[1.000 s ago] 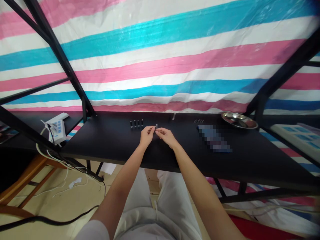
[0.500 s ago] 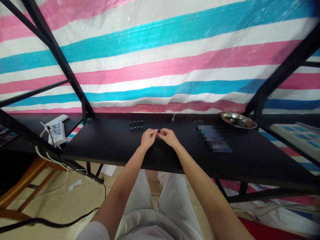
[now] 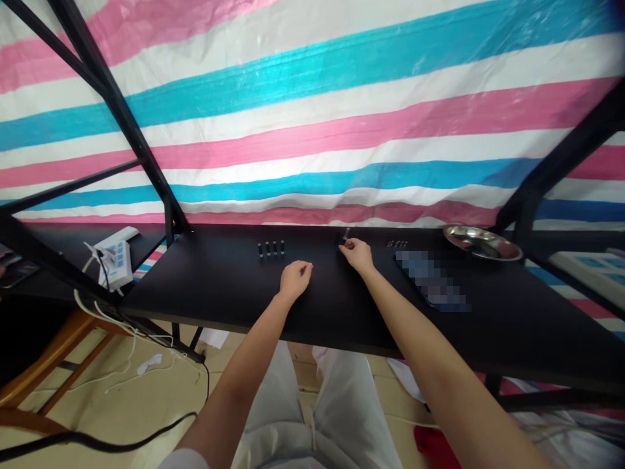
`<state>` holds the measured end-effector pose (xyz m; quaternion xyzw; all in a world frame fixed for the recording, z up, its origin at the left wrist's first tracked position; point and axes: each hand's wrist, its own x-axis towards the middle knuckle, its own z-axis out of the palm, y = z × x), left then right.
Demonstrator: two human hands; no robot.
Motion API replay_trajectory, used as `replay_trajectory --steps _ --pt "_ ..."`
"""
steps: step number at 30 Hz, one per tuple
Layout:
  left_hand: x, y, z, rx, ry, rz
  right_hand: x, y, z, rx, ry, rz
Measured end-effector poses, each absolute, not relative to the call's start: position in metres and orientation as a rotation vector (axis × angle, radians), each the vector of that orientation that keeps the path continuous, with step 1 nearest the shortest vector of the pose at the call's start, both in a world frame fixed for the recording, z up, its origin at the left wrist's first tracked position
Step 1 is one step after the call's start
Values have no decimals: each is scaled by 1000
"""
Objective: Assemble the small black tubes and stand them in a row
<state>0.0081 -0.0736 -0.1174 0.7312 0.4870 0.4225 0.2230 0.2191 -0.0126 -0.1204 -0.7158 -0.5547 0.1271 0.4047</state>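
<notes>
My left hand rests on the black table near its middle, fingers curled into a loose fist; anything inside it is hidden. My right hand is stretched to the back of the table, fingertips pinched on the lower end of a small pale tube that stands there. A row of several small black cylinders stands upright to the left of both hands, nearest my left hand.
A cluster of tiny dark pieces and a blurred flat object lie right of my right hand. A metal dish sits at the back right. A white power strip with cables is at the left. Black frame posts flank the table.
My hands were together over the table's middle, working a small dark piece. They have parted: the right hand reached back and right to the pale tube, the left stayed and closed.
</notes>
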Motion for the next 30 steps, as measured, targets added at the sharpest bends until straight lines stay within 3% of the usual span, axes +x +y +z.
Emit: replay_trajectory --steps 30 --pt "9 -77 -113 2048 1323 1153 220 13 -124 -1973 -1491 307"
